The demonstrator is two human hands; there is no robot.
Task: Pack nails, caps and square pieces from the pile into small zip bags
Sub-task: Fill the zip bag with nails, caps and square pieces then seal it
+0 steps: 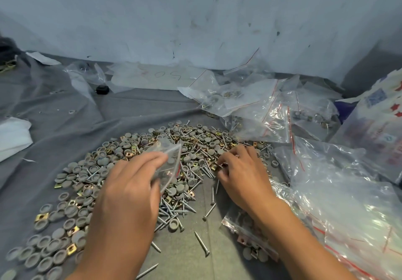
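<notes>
Step in hand: we are filling one small zip bag (168,164) from the pile (152,160), with the picking going on at its right side.
Left hand (128,184): we are gripping the small zip bag between thumb and curled fingers, its mouth turned up and rightward, just beyond our fingertips and over the middle of the pile.
Caps (71,210): we are seeing far too many grey ones to count; most are lying left of and below our left fingers.
Square pieces (41,216): brass-coloured, scattered among the caps; we cannot count them either.
Nails (171,210): a dense heap is sitting between our two wrists, with five or so strays lying apart, nearer to us.
Right hand (239,170): we are curling our fingers down into the pile's right edge, pinching at small parts; which piece is being taken, we cannot tell.
Next move, as we judge it: carrying the pinch leftward to the bag's mouth, while the left fingers are keeping it spread.
Filled bags (250,242): one is lying under our right forearm; several more are piled beyond our right fingertips.
Big plastic bag (348,203): one is lying right of our right wrist.
</notes>
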